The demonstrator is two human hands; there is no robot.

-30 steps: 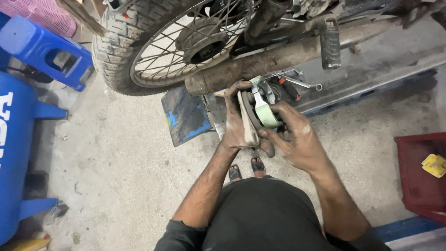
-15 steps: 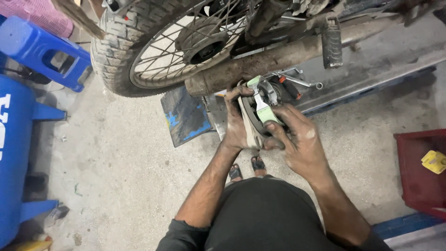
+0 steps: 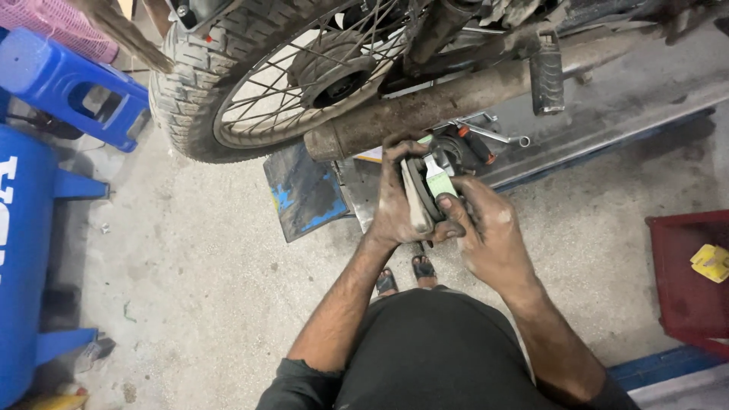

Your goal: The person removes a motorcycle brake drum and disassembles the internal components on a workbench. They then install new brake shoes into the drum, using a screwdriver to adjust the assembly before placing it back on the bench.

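Two greasy hands, one part between them: the left hand [image 3: 396, 199] is clamped round a curved brake shoe [image 3: 416, 199], pale lining and dark metal, while the right hand [image 3: 486, 228] pinches its green-taped edge. Just above the knuckles, one rusty tubular exhaust [image 3: 456, 95] (matte, pitted), one spoked wheel [image 3: 296, 64], and beyond the fingers one chrome spanner [image 3: 497, 134].
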